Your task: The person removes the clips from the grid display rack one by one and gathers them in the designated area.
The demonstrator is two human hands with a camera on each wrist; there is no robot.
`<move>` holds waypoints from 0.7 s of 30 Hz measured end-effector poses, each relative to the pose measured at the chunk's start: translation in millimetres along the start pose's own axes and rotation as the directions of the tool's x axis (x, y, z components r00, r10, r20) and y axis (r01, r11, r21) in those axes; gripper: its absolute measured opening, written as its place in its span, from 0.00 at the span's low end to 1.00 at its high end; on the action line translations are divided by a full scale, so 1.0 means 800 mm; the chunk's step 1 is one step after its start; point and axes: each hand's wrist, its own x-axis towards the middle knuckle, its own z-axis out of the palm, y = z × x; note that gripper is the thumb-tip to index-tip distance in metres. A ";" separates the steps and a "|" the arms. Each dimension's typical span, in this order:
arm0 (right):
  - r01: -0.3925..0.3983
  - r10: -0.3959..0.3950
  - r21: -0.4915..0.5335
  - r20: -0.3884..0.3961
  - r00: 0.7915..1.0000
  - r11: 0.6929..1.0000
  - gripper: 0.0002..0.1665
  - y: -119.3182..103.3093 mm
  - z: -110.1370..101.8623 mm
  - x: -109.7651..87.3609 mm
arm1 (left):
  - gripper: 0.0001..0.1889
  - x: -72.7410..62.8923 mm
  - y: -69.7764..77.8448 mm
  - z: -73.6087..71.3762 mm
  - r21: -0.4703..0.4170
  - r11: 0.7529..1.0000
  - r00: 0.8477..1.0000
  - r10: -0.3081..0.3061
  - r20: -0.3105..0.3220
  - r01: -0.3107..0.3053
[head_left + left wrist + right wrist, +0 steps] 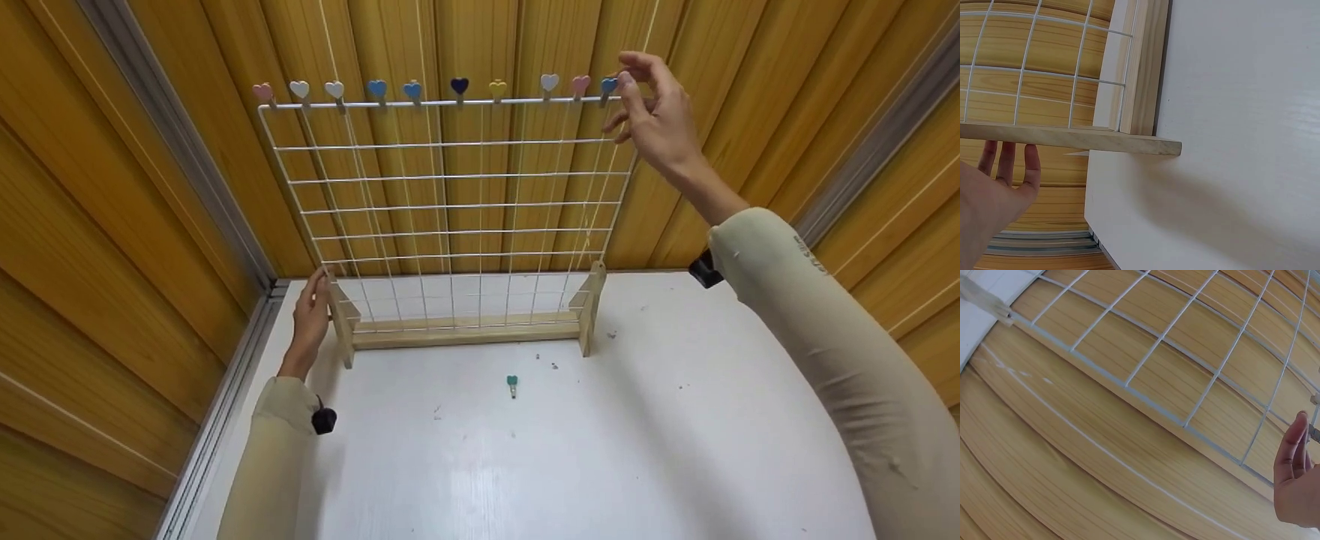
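Wood-grain wall panels [90, 247] behind a white table [420, 457]. At left, left hand [309, 319] with fingers loosely bent, fingertips against the outer edge of a wooden stand [465, 337]. Across the middle, white wire grid [445, 178] with heart-topped clips [460, 85] along its top wire; below, green clip [512, 385] on the table. Far right, blue clip [607, 88] just beside parted thumb and forefinger of the right hand [658, 124], grid corner hidden behind.

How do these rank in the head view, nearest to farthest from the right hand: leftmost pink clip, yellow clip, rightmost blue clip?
From the right hand:
1. Rightmost blue clip: top bar's right end.
2. Yellow clip: right of the bar's middle.
3. Leftmost pink clip: left end.
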 end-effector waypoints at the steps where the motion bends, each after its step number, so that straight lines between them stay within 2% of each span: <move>1: -0.011 0.010 0.055 0.015 1.000 0.998 0.22 0.001 0.001 0.001 | 0.31 0.000 0.000 0.000 0.007 1.000 1.000 0.001 0.003 -0.001; 5: -0.058 0.041 0.261 0.072 0.997 0.964 0.20 0.002 0.002 0.001 | 0.32 0.000 0.000 -0.001 0.020 1.000 1.000 0.010 0.016 -0.010; 8: -0.060 0.039 0.335 0.067 0.997 0.940 0.17 0.000 0.005 0.001 | 0.32 0.000 0.002 -0.001 0.008 1.000 1.000 0.005 0.022 -0.005; 11: -0.057 0.049 0.376 0.030 0.998 0.925 0.15 -0.001 0.008 0.001 | 0.32 0.002 0.003 0.000 -0.007 1.000 1.000 0.004 0.023 -0.004; 14: -0.018 0.033 0.391 -0.032 0.999 0.920 0.15 0.001 0.012 0.001 | 0.32 0.002 0.004 0.001 -0.019 1.000 1.000 -0.001 0.029 0.001; 18: 0.073 -0.035 0.349 -0.116 0.993 0.934 0.15 0.011 0.019 -0.001 | 0.32 0.001 0.003 0.001 -0.025 1.000 1.000 -0.007 0.027 0.008; 21: 0.100 -0.061 0.336 -0.124 0.990 0.937 0.15 0.017 0.024 -0.003 | 0.31 0.000 0.000 -0.002 -0.021 1.000 1.000 -0.007 0.022 0.007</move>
